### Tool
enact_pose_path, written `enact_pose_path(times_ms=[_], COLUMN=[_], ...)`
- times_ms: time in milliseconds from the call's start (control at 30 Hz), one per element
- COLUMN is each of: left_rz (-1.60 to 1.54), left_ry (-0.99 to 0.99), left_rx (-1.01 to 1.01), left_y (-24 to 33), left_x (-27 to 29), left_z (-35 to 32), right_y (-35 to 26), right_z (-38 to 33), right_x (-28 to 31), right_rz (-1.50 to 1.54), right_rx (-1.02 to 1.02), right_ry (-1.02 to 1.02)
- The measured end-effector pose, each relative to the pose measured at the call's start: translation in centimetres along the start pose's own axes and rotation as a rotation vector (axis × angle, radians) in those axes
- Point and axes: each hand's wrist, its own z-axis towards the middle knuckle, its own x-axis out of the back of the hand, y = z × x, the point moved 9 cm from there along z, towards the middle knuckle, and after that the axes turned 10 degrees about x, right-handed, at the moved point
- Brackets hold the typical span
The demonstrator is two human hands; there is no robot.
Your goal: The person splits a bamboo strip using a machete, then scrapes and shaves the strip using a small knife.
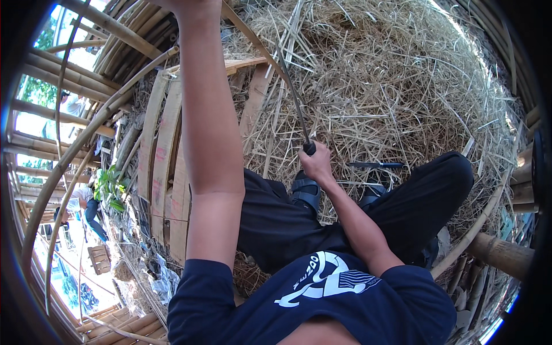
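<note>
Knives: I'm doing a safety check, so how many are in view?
2. A long knife is in the right hand; a smaller knife lies on the straw in front of the right sandal. Others may be hidden under the straw.

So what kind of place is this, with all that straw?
Maybe a bamboo workshop or open shed: bamboo poles frame the left side, straw-like strips lie heaped ahead, and the right hand holds a long-bladed knife.

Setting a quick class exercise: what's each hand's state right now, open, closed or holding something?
Left hand: mostly cut off by the top edge; grip cannot be told.
Right hand: closed around the black handle of a long-bladed knife.
</note>
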Motion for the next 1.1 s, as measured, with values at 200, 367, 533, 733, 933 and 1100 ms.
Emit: enact_pose_path(times_ms=[200, 367, 533, 733, 933, 1100], left_rz=[-0.022, -0.002, -0.022, 0.286, 0.186, 0.205], left_ry=[-0.02, -0.013, -0.076, 0.044, -0.016, -0.097], left_rx=[0.073, 0.051, 0.098, -0.17, -0.295, -0.305], left_y=[-0.5, 0.3, 0.5, 14.5, 20.6, 24.2], left_x=[0.6, -0.1, 1.2, 2.2, 6.1, 6.9], left_z=[0.0, 0.0, 1.1, 0.3, 1.8, 1.9], right_y=[12.6, 8.5, 3.5, 11.8, 8.0, 3.4], right_z=[-1.4, -1.4, -0.1, -2.8, -1.8, 0.6], right_x=[-0.2, -1.7, -0.1, -1.0, -1.4, 0.3], right_rz=[-0.198, 0.099, -0.106, -0.114, -0.059, -0.263], right_rx=[-0.506, -0.505, -0.122, -0.507, -0.425, -0.193], right_ry=[-0.092, -0.121, -0.047, -0.156, -0.169, -0.082])
